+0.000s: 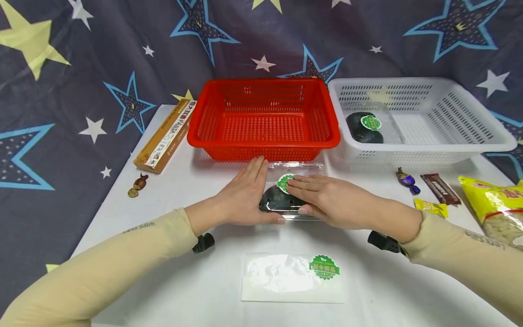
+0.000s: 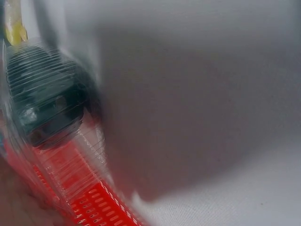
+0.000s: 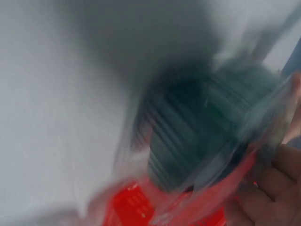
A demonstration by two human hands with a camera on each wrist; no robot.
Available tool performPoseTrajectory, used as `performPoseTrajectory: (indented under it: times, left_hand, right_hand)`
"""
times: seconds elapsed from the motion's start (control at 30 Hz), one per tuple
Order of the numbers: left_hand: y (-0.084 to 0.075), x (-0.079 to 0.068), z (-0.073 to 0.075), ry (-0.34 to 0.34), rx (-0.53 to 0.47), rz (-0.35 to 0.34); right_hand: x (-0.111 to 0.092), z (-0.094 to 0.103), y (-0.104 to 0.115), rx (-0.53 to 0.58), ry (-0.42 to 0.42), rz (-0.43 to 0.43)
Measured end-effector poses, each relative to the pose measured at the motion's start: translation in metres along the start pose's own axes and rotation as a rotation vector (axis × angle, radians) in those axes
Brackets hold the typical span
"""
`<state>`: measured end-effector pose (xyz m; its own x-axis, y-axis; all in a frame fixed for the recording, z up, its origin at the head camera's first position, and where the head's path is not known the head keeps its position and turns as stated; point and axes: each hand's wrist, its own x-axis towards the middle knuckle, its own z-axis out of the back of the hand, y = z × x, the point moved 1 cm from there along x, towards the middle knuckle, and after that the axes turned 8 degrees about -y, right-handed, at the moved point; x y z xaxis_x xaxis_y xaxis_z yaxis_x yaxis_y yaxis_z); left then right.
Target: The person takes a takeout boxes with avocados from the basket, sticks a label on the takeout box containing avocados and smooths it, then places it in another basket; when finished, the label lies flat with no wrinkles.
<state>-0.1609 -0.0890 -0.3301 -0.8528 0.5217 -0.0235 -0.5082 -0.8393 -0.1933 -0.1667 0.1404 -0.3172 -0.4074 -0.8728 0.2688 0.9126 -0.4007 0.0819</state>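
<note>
A clear plastic box (image 1: pixel 314 168) lies in front of the red basket, with a dark, rounded thing (image 1: pixel 274 200) inside. On its lid is a round green and white sticker (image 1: pixel 283 183). My left hand (image 1: pixel 246 194) lies along the box's left side, fingers straight, thumb by the front edge. The fingers of my right hand (image 1: pixel 333 200) stretch over the lid from the right, tips at the sticker, covering part of the box. Both wrist views are blurred; the dark thing shows deep green through ribbed plastic in the left (image 2: pixel 44 96) and right (image 3: pixel 202 127).
Behind stand the red basket (image 1: pixel 263 144) and a white basket (image 1: pixel 425 147) holding a similar box (image 1: pixel 363 129). A sticker sheet (image 1: pixel 282 281) lies in front. A pasta box (image 1: pixel 166 136) and candy (image 1: pixel 138 185) are left; sweets (image 1: pixel 441 188) and a yellow bag (image 1: pixel 500 204) are right.
</note>
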Motion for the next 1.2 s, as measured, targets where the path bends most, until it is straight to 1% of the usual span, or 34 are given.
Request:
performPoseTrajectory:
  times: [0.1,0.23,0.4,0.6,0.73,0.83,1.0,1.2]
  left_hand:
    - [0.001,0.000,0.001,0.004,-0.001,0.000]
    - [0.001,0.001,0.001,-0.007,-0.005,-0.014]
    - [0.000,0.003,0.001,-0.017,-0.012,-0.033]
    - [0.000,0.004,0.001,-0.017,0.029,-0.034]
    - [0.001,0.004,0.001,-0.009,0.039,-0.032]
    - [0.001,0.004,0.001,0.005,0.043,-0.026]
    - [0.002,0.004,0.001,0.017,0.047,-0.015]
    - [0.002,0.004,-0.002,0.016,0.051,-0.007]
  right_hand:
    - [-0.006,-0.001,0.008,0.014,0.000,0.018]
    - [-0.004,-0.005,0.013,0.053,0.019,0.012]
    - [0.002,-0.008,0.016,0.074,0.068,-0.027]
    - [0.010,-0.012,0.020,0.063,0.104,-0.082]
    - [0.013,-0.014,0.027,0.077,0.121,-0.092]
    - [0.016,-0.017,0.032,0.081,0.121,-0.117]
    - [0.020,-0.020,0.036,0.056,0.124,-0.182]
    - [0.009,-0.019,0.033,0.025,0.137,-0.258]
